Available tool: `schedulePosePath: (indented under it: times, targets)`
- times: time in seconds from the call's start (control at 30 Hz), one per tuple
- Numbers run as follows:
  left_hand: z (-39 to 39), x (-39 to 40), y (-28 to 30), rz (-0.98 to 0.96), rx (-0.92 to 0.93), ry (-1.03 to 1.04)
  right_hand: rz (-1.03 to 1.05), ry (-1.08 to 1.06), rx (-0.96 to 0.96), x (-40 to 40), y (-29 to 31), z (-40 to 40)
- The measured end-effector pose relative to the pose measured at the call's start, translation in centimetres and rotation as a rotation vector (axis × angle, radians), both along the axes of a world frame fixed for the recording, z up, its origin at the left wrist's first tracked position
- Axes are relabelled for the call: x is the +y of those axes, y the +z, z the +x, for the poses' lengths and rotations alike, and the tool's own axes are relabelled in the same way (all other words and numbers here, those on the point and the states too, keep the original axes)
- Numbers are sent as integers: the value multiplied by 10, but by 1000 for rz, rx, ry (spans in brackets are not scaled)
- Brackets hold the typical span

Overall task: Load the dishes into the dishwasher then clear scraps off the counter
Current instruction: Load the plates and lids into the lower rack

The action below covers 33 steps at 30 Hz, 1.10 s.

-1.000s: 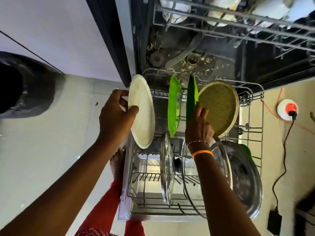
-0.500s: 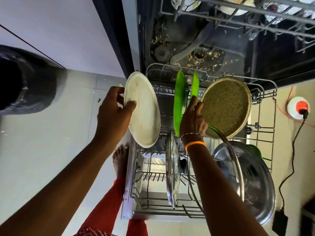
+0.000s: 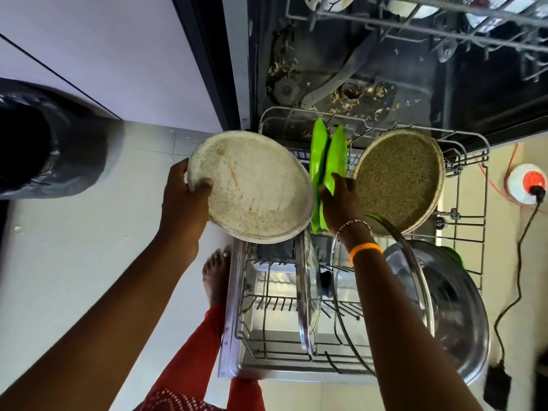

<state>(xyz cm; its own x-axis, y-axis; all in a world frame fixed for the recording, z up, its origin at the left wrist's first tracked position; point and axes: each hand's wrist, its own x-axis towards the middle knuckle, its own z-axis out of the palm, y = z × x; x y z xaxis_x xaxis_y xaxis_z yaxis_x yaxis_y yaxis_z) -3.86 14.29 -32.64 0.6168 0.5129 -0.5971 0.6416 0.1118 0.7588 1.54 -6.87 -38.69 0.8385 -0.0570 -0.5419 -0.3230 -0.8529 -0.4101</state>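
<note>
At the far left of the frame a dark bin (image 3: 35, 137) lined with a black bag is seen on the pale floor (image 3: 74, 262). The left arm is extended from the lower left corner toward the centre, and a speckled cream plate (image 3: 255, 188) is gripped at its left rim by the left hand (image 3: 184, 203): the thumb is laid over the top face, while the other fingers are hidden behind the plate. The plate is held tilted, its soiled face turned up toward the camera and its right edge reaching over the left side of the pulled-out lower rack (image 3: 471, 221). Below it a bare foot (image 3: 216, 277) and a red garment are seen beside the rack.

In the centre, two green plates (image 3: 326, 161) are stood on edge in the rack, side by side, their long axis running from the upper to the lower part of the frame. The right arm is stretched up from the lower right, with a beaded bracelet and an orange band (image 3: 364, 250) worn at the wrist. The right hand (image 3: 341, 203) is set against the lower edge of the green plates, fingers close together and curled onto the nearer one.

To the right, a round brown speckled plate (image 3: 400, 179) is leaned in the rack, and glass lids (image 3: 308, 292) and a steel bowl (image 3: 444, 307) are stood lower down. No writing can be read anywhere.
</note>
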Motion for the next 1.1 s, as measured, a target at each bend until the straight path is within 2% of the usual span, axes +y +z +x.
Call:
schedulePosePath:
  times: [0.07, 0.17, 0.2, 0.23, 0.37, 0.47, 0.53, 0.7, 1.0, 1.1]
  targets:
    - [-2, -1, -5, -119, 50, 13, 242, -192, -40, 6, 15, -11]
    - [-4, -3, -8, -258, 136, -72, 799, -692, 150, 7, 38, -23]
    - [-4, -5, -8, -254, 173, -140, 901, -771, 181, 5, 46, -24]
    - [-3, -6, -8, -241, 213, -214, 922, -761, 171, 3, 52, -25]
    - [3, -8, -6, -290, 305, -348, 741, -506, -74, 0, 71, -20]
    - [7, -5, -7, -297, 288, -359, 375, -184, -265, 8, 75, -14]
    - [6, -5, -7, -293, 287, -383, 183, -70, -323, 14, 73, -10]
    - [2, -10, -9, -308, 284, -417, 13, 90, -293, 31, 53, -2]
    - [4, -10, -11, -343, 272, -413, -28, 183, -153, 52, 15, 23]
    - [8, -10, -11, -334, 276, -423, 35, 165, -56, 57, 0, 19]
